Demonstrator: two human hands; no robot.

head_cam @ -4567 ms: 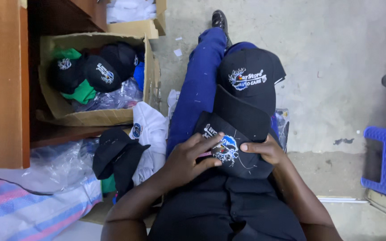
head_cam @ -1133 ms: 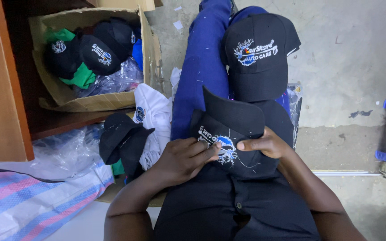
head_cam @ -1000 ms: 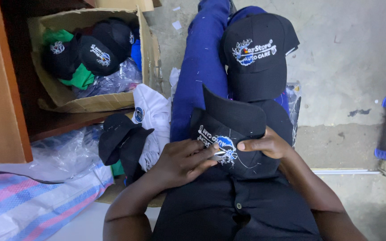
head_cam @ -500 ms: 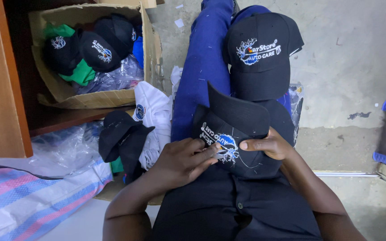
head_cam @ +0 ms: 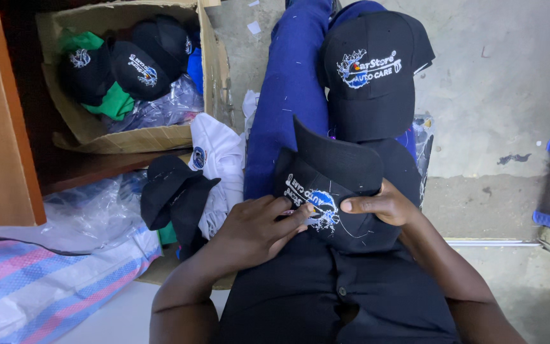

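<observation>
Two hands (head_cam: 256, 226) (head_cam: 380, 205) on black cap (head_cam: 342, 191), brim pointing away, upper left

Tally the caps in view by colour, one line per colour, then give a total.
Black caps: 6, namely one under both hands, one on the knee, two in the cardboard box and two on the floor.
White caps: 1.
Total: 7.

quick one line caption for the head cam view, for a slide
Seated person's left hand and right hand press on a black embroidered cap in the lap, beside a cardboard box of caps.
</observation>
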